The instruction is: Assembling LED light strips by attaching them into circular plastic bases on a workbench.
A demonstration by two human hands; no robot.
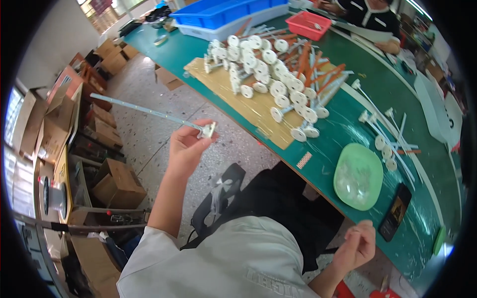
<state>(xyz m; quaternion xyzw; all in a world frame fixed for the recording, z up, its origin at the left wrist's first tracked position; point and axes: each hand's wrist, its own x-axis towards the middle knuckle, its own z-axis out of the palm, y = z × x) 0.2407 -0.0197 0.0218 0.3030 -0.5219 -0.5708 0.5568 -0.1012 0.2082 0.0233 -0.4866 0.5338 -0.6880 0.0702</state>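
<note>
Out to the left, over the floor beside the table, my left hand is closed on a long pale-blue strip. The strip has a white end piece, which sits between thumb and fingers. My right hand hangs by the near table edge, its fingers curled together; anything in them is too small to make out. Nearest to it are a black phone and a light-green tray holding small clear pieces. A heap of white-disc-ended strips, some pale blue and some orange-brown, lies on a cardboard sheet.
Blue and white bins and a red basket stand at the table's far side. Several loose strips lie at the right. A co-worker's hand rests across the table. Cardboard boxes line the floor at the left.
</note>
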